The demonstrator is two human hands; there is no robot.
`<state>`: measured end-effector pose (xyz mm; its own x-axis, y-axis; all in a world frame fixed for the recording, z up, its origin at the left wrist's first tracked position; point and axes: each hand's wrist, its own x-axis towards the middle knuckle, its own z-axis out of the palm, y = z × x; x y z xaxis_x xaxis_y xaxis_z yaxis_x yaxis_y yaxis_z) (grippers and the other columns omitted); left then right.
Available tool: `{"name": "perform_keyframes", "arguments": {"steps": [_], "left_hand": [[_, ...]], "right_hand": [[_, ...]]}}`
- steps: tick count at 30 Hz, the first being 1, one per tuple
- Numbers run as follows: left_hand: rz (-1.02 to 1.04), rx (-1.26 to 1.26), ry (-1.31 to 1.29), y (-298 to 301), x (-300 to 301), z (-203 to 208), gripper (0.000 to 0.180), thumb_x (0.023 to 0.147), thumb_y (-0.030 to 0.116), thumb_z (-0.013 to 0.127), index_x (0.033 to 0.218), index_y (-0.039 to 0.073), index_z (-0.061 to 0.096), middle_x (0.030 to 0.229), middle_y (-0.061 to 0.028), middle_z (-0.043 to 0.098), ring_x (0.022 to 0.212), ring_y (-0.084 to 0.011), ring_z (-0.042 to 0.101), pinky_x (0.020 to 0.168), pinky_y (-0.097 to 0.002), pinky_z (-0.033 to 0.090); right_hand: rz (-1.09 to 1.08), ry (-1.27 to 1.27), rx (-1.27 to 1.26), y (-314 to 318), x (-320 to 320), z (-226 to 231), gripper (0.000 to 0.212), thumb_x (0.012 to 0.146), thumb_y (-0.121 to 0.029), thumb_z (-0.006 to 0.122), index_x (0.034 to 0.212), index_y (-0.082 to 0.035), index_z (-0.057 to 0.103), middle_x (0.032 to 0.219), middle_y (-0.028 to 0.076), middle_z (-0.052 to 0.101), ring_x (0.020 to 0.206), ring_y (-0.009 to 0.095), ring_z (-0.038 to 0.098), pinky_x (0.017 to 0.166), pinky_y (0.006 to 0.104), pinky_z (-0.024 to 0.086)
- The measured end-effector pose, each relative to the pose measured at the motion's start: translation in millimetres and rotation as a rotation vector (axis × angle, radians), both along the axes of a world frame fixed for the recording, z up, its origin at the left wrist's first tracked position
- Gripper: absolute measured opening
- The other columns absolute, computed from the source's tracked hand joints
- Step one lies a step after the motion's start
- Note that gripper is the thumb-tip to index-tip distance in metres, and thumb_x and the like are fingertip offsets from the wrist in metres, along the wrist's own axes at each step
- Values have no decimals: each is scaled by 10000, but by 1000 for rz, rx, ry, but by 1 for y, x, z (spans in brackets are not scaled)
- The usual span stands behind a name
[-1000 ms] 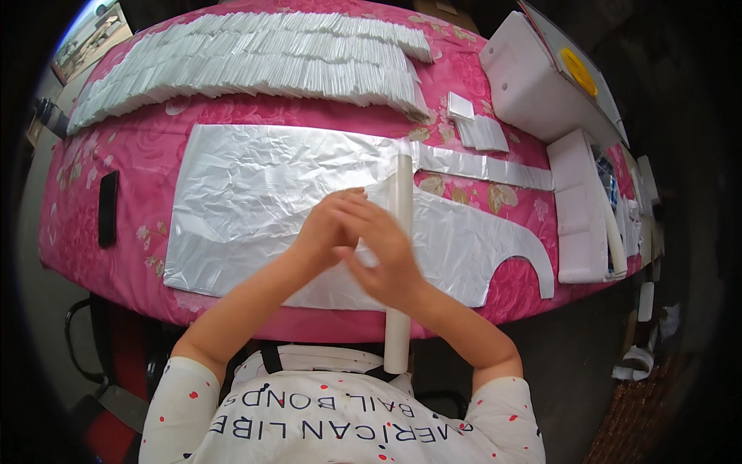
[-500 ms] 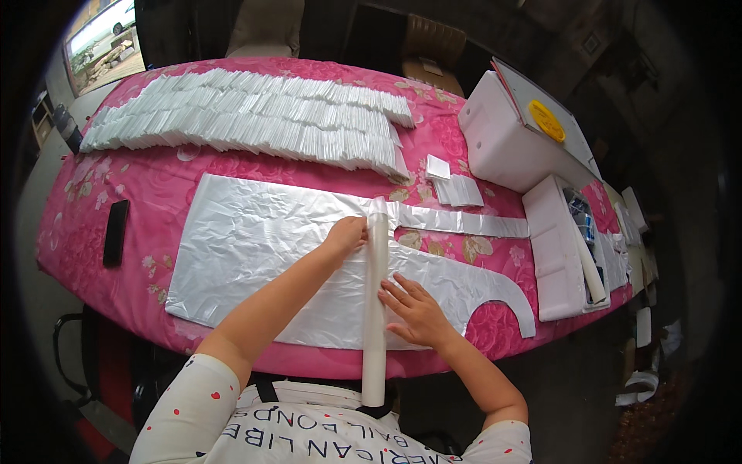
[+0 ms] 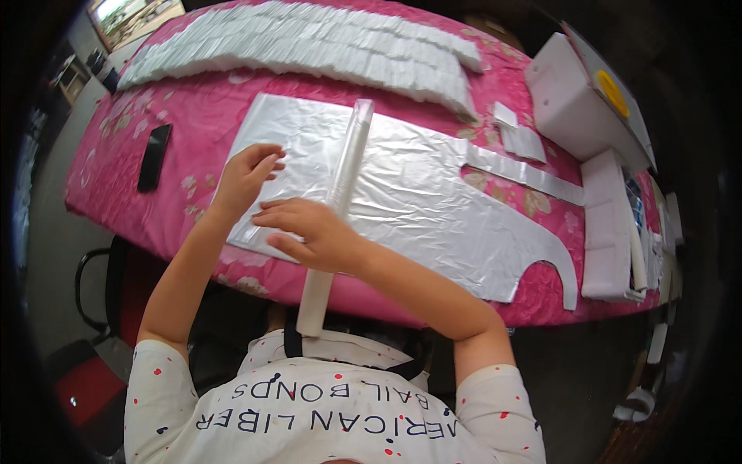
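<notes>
White tube (image 3: 354,153) slants from near-left to far-right across the plastic apron (image 3: 421,205), right of my half-open, empty left hand (image 3: 250,175); my open right hand (image 3: 313,232) is nearer, over it, contact unclear.

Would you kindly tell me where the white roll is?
In the head view, the white roll lies just left of centre across the silvery sheet, its near end jutting past the pink table.

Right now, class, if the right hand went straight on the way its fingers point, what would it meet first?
Going leftward, the right hand would likely meet the person's left wrist first, though depth is unclear, so it might pass above.
</notes>
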<state>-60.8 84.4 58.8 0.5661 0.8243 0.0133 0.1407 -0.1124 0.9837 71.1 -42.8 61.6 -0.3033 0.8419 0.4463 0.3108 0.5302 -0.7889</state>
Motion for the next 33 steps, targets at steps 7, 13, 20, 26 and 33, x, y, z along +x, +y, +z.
{"name": "perform_keyframes", "arguments": {"steps": [7,13,20,26,33], "left_hand": [[98,-42,175,-50,-126,-29,236,881,23,482,1104,-30,537,1033,-75,603,911,-143,592,795,-246,464],[173,172,290,-92,-128,-19,347,839,44,546,1169,-42,478,1049,-132,555,910,-186,572,777,-273,466],[271,503,801,-92,-118,-25,707,717,152,707,1280,-59,335,1057,-201,499,977,-310,515,864,-363,413],[217,-353,8,-90,-128,-22,557,752,96,674,1238,-13,424,1098,-108,564,857,-108,558,785,-258,462],[-34,-613,-397,-100,-96,5,572,751,278,663,1190,-30,461,1136,-180,552,820,-130,583,716,-272,508]], "right_hand": [[-226,-529,172,7,49,-24,398,847,-290,550,1181,-73,536,1278,119,481,1225,285,405,1017,420,305],[-128,-635,220,86,-5,-51,462,867,-351,491,1237,-75,493,1359,110,401,1309,284,286,1068,443,211],[-590,-357,88,142,-108,-73,564,855,-290,495,1322,-5,357,1383,250,289,1324,361,220,1091,446,98],[-518,664,-237,136,-106,-75,885,811,-413,630,1369,57,129,1344,265,325,1175,296,440,967,406,372],[135,945,-657,82,-42,-22,632,675,-477,749,1056,-20,538,877,46,588,751,115,538,618,259,434]]}}
